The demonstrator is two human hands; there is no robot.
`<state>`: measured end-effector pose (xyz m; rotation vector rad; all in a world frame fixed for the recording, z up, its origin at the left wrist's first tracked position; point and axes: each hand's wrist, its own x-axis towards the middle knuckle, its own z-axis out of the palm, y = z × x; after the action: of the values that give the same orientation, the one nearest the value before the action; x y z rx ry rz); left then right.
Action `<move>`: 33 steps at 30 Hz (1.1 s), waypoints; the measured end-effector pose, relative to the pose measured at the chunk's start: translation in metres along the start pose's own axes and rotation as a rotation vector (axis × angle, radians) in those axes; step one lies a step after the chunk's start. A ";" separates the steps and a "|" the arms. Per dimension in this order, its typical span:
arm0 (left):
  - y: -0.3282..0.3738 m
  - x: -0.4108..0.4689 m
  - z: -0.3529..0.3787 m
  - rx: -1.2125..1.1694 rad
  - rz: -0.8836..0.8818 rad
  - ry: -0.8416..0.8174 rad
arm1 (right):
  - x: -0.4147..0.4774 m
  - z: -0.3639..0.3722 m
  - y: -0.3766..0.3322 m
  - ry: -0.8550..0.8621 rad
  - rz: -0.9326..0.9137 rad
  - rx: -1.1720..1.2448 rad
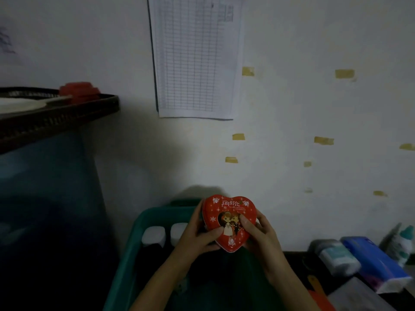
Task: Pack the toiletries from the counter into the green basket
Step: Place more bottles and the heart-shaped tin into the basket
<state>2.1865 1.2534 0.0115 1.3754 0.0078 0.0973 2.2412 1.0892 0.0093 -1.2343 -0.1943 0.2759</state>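
Note:
A red heart-shaped tin (pixel 229 215) with a cartoon couple on its lid is held up above the green basket (pixel 132 250). My left hand (pixel 197 236) grips its left side and my right hand (pixel 258 234) grips its right side, thumbs on the lid. Inside the basket two dark bottles with white caps (pixel 153 236) (pixel 178 232) stand at the far left. The rest of the basket's inside is dark and partly hidden by my arms.
On the dark counter to the right lie a blue tissue pack (pixel 377 265), a clear-wrapped pack (pixel 336 259), a plastic bag (pixel 402 243) and an orange item (pixel 318 290). A dark woven tray (pixel 56 117) with a red object juts out at upper left. The wall is right behind.

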 end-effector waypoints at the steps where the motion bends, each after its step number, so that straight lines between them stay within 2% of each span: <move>1: -0.003 -0.001 -0.003 0.007 -0.011 -0.011 | -0.001 -0.001 0.003 -0.001 0.001 -0.014; 6: -0.018 -0.003 -0.015 0.008 -0.030 -0.050 | -0.002 -0.006 0.016 0.000 0.021 -0.070; 12: -0.028 0.000 -0.021 -0.020 -0.061 0.002 | -0.001 -0.010 0.025 0.008 0.026 -0.206; 17: -0.033 0.006 -0.030 -0.009 -0.060 0.021 | -0.001 -0.013 0.023 -0.074 -0.177 -0.587; 20: -0.036 0.008 -0.036 -0.006 -0.079 0.060 | 0.001 -0.017 0.018 -0.221 -0.328 -0.915; 25: -0.042 0.008 -0.038 0.015 -0.106 0.065 | 0.004 -0.011 0.020 -0.421 -0.406 -1.408; 28: -0.046 0.007 -0.034 0.025 -0.133 0.050 | 0.005 -0.008 0.028 -0.444 -0.443 -1.512; 33: -0.057 0.007 -0.032 0.036 -0.238 0.004 | 0.006 -0.004 0.042 -0.454 -0.384 -1.525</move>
<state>2.1954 1.2742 -0.0499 1.4005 0.1766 -0.0996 2.2441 1.1003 -0.0322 -2.5637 -1.1731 0.0154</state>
